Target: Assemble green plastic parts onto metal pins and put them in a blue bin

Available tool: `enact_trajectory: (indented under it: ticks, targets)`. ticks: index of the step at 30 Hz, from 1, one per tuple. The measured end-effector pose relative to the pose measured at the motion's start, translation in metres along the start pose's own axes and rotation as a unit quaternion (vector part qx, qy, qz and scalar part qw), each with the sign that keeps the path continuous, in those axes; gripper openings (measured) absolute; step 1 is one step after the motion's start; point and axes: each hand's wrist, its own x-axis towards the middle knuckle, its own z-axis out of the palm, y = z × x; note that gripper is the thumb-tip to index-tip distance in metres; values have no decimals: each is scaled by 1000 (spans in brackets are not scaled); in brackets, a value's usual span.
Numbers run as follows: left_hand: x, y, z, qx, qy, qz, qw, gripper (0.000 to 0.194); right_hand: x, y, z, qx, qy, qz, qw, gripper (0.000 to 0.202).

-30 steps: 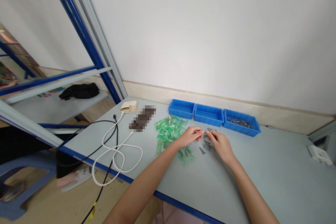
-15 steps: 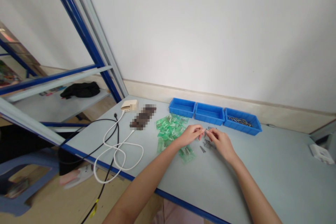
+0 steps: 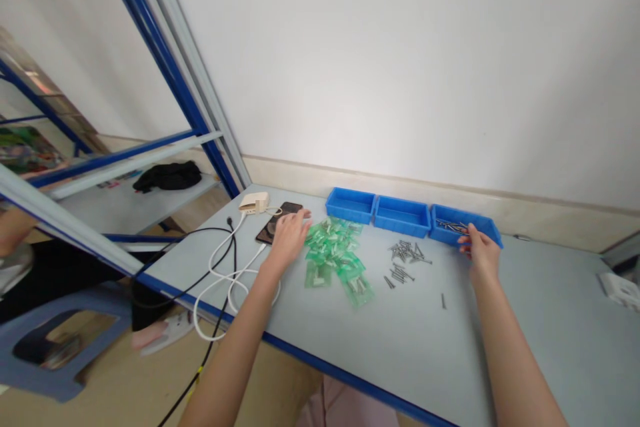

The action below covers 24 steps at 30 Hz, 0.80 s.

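Note:
My left hand [image 3: 291,237] hovers between a dark phone [image 3: 270,232] and a pile of small green bags [image 3: 333,243]; its fingers are stretched out and hold nothing visible. At the right blue bin [image 3: 493,232], my right hand [image 3: 481,252] has its fingers curled over the front wall, near the loose screws [image 3: 447,225] inside. Whether a screw sits between those fingertips is hidden. A heap of screws [image 3: 407,252] lies on the table, with a smaller cluster [image 3: 400,273] in front. One single screw [image 3: 443,301] lies apart, nearer to me.
Two more blue bins, the left [image 3: 350,205] and middle [image 3: 401,217], stand along the wall. A white charger box [image 3: 253,203] and looped white cable [image 3: 213,280] lie at left. A white device [image 3: 619,292] sits far right. Another person's foot [image 3: 165,333] is below left.
My hands were together over the screws. They have parted: the left moved left towards the phone, the right moved to the right bin. A single screw now shows on the table.

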Motion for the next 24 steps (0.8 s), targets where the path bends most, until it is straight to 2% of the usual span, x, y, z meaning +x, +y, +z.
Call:
enact_trajectory:
  ticks: [2, 5, 10, 14, 18, 21, 22, 24]
  targets:
    - [-3, -26, -1, 37, -14, -14, 999, 31, 6, 5, -8, -16, 28, -14, 999, 49]
    - [-8, -47, 1, 55, -24, -26, 998, 33, 8, 12, -16, -83, 41, -44, 995, 47]
    - [-13, -57, 2, 54, -37, -52, 996, 36, 5, 16, -20, -221, 37, -56, 973, 45]
    - [-18, -66, 3, 55, -54, -65, 995, 38, 1, 11, -20, -263, 27, -62, 962, 44]
    - [-20, -75, 4, 72, -48, -82, 993, 39, -4, -1, -21, -310, 37, -68, 948, 39]
    - [-20, -80, 4, 71, -41, -91, 992, 40, 0, -11, -26, -364, 78, -124, 920, 38]
    - [-20, -81, 3, 71, -38, -90, 993, 41, 3, -15, -28, -390, 77, -144, 906, 37]
    - [-20, -81, 3, 75, -28, -89, 993, 42, 13, -23, -31, -452, 35, -178, 873, 33]
